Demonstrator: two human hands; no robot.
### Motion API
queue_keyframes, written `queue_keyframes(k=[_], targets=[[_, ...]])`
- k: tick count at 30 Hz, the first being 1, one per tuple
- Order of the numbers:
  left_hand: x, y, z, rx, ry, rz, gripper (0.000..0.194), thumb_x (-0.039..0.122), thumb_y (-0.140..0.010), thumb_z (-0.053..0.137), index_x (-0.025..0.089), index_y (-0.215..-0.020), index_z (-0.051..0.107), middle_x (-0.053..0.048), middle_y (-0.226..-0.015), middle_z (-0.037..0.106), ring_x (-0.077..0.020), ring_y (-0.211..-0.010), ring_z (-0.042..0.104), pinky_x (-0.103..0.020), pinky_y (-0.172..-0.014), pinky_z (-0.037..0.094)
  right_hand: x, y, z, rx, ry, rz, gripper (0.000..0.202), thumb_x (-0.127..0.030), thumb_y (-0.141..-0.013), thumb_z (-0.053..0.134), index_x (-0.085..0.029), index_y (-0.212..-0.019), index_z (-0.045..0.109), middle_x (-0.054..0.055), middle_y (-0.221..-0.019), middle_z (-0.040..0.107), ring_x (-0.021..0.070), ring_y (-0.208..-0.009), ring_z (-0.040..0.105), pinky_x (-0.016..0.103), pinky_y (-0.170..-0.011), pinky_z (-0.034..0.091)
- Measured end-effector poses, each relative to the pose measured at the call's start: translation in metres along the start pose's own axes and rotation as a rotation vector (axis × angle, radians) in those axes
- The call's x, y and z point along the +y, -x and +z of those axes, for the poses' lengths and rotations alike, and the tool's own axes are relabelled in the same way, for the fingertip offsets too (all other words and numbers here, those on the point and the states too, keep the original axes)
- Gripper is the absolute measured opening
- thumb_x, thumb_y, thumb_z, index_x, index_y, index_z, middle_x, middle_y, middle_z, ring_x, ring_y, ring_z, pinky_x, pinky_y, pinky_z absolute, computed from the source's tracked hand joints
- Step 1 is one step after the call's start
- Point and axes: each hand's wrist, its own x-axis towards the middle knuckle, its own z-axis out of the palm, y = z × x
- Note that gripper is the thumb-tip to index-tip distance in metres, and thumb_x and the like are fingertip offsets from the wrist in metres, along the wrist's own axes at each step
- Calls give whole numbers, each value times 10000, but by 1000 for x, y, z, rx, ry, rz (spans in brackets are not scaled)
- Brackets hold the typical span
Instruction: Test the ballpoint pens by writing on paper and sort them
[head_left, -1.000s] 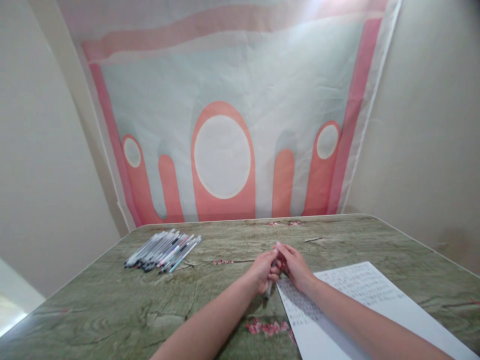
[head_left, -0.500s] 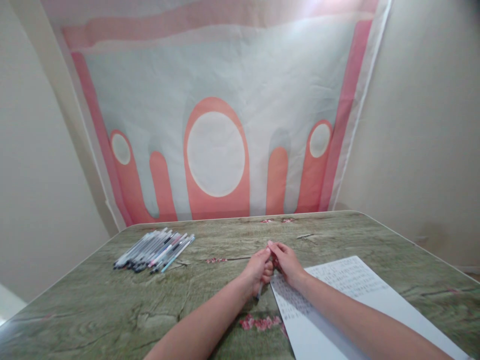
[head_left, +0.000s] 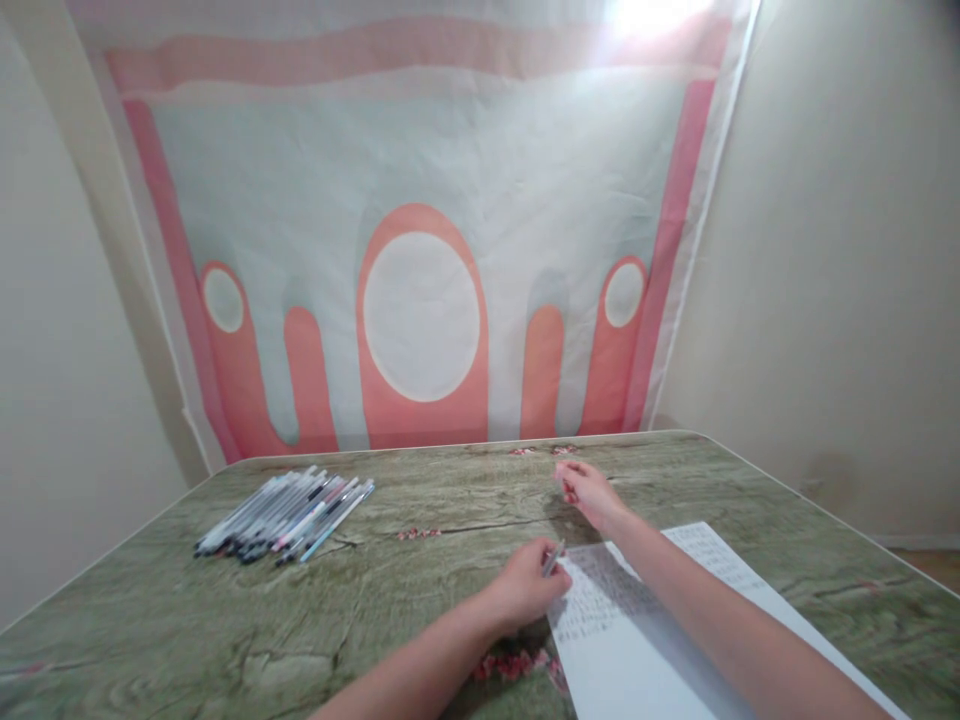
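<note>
The bench (head_left: pixel 337 610) has a grey-green wood-grain top with dark cracks and printed pink blossoms (head_left: pixel 514 664), its far corners rounded and its border pale. Behind its far edge hangs a wide cloth (head_left: pixel 420 140), pale grey-green with coral round-topped shapes, white ovals and a pink border; light glares near its top right. A plain grey wall (head_left: pixel 817 250) stands to the right, another pale wall (head_left: pixel 52 350) to the left. On the left part of the bench lies a slanting heap of pens (head_left: pixel 285 515), side by side, many with dark near ends. At the right a written sheet (head_left: pixel 622 670) lies flat, partly under the right forearm and its shadow. The left hand (head_left: pixel 529 582) is at the sheet's far left corner, its grip pinching one pen (head_left: pixel 553 558), which pokes up past the fingers. The right hand (head_left: pixel 591 496) is beyond the sheet, fingers curled; whether its grip holds anything I cannot tell.
</note>
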Motion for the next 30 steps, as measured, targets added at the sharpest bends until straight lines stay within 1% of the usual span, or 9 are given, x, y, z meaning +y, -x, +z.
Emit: queue_keyframes(k=[2, 4, 6, 8, 13, 16, 20, 25, 30], targets=[[0, 2, 3, 6, -146, 40, 228, 213, -610, 605, 154, -820, 540, -12, -757, 567, -122, -665, 492, -227, -588, 348, 3, -21, -19, 65, 171, -82, 255, -373, -626, 606, -173, -775, 553, 19, -622, 611, 100, -460, 473, 225, -438, 372], [1, 4, 4, -3, -261, 58, 354, 282, -550, 669, 171, -864, 549, -16, -800, 575, -147, -700, 500, -241, -607, 352, 8, -41, -35, 107, 250, -126, 203, -339, -615, 596, -163, -709, 559, 10, -579, 594, 104, -467, 464, 235, -473, 370], [3, 7, 5, -9, -349, 74, 490, 366, -474, 721, 183, -897, 551, -26, -843, 573, -171, -735, 499, -254, -624, 354, 14, -58, -48, 153, 343, -178, 169, -314, -602, 586, -155, -655, 566, 10, -583, 590, 118, -522, 485, 248, -537, 376], [5, 9, 5, -10, -410, 99, 549, 427, -438, 733, 191, -899, 554, -37, -876, 564, -187, -770, 492, -262, -646, 354, 21, -71, -56, 177, 435, -216, 172, -310, -610, 570, -147, -663, 583, 21, -618, 603, 136, -574, 508, 261, -585, 376], [7, 14, 3, -24, -454, 114, 585, 478, -434, 723, 197, -918, 551, -37, -914, 542, -182, -784, 476, -254, -658, 351, 36, -93, -62, 157, 639, -255, 189, -311, -647, 545, -146, -689, 628, 51, -690, 639, 165, -646, 543, 267, -638, 371], [7, 16, 1, -30, -464, 125, 582, 462, -435, 727, 200, -924, 553, -25, -929, 530, -174, -800, 466, -247, -662, 350, 38, -103, -64, 117, 740, -274, 181, -303, -661, 542, -162, -675, 653, 59, -727, 658, 174, -684, 560, 257, -654, 366], [5, 16, 0, -38, -460, 102, 567, 451, -440, 729, 209, -922, 556, -12, -933, 520, -163, -798, 464, -238, -655, 352, 38, -112, -70, 90, 838, -291, 236, -336, -696, 513, -165, -623, 659, 76, -698, 661, 192, -671, 567, 262, -627, 353], [3, 14, 0, -57, -480, 94, 528, 441, -448, 726, 194, -884, 558, -15, -929, 517, -158, -789, 464, -236, -665, 357, 38, -123, -76, 99, 868, -294, 284, -359, -724, 477, -163, -619, 654, 88, -698, 664, 194, -669, 572, 261, -611, 346], [8, 13, -3, -89, -476, 77, 516, 423, -462, 723, 189, -893, 561, -21, -934, 516, -162, -814, 463, -232, -680, 357, 31, -138, -82, 140, 805, -276, 285, -359, -719, 470, -144, -667, 650, 86, -703, 663, 187, -658, 575, 260, -611, 368]])
